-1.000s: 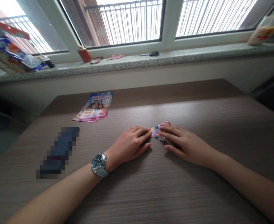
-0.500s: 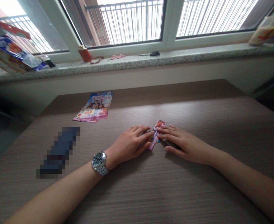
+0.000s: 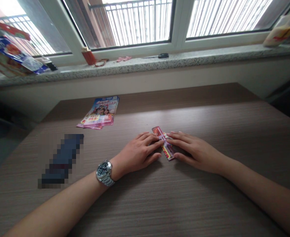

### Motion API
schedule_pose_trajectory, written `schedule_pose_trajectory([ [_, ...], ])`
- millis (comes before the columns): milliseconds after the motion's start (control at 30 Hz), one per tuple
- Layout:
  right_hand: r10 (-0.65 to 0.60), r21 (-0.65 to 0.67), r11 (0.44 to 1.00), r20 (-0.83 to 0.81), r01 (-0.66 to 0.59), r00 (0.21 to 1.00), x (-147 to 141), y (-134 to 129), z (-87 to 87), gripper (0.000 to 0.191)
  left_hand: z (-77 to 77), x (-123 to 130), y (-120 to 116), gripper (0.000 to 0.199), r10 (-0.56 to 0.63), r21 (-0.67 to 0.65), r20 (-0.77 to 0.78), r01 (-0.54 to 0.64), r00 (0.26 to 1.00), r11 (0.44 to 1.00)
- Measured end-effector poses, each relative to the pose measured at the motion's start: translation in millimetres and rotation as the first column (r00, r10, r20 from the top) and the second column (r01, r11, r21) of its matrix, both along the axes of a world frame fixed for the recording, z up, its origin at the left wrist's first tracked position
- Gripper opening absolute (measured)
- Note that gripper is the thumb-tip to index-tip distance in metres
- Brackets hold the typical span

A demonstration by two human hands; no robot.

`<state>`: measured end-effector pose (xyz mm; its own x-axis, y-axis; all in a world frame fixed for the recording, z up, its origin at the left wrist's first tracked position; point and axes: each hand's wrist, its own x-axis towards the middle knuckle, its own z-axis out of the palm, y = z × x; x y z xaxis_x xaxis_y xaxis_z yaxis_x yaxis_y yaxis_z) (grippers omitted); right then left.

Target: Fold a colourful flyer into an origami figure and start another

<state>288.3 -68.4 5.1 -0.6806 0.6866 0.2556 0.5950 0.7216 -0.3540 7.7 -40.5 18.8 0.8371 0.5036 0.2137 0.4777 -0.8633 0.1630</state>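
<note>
Folded paper is lying mid-table, slanting from far left to near right. Palms down, the left hand and right hand are angling inward, resting loosely extended, slightly spread fingers on it, their thumbs pointing inward nearer.

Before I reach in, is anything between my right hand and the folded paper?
Nothing visible: your right hand has its fingertips at the folded paper, and the left hand touches it from the other side.
</note>
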Motion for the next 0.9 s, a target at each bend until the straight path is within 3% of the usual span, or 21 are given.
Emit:
schedule_pose_trajectory([
  [533,0.013,0.046,0.999,0.016,-0.014,1.0,-3.0,-1.1,-2.8,0.041,3.2,0.9,-3.0,0.05,0.082,0.039,-0.065,-0.08,0.994,0.996],
  [900,0.012,0.018,1.0,-0.084,-0.01,0.996,-5.0,1.4,1.1,0.033,-0.3,1.1,2.1,0.037,-0.008,0.002,0.046,0.008,0.999,1.0],
])
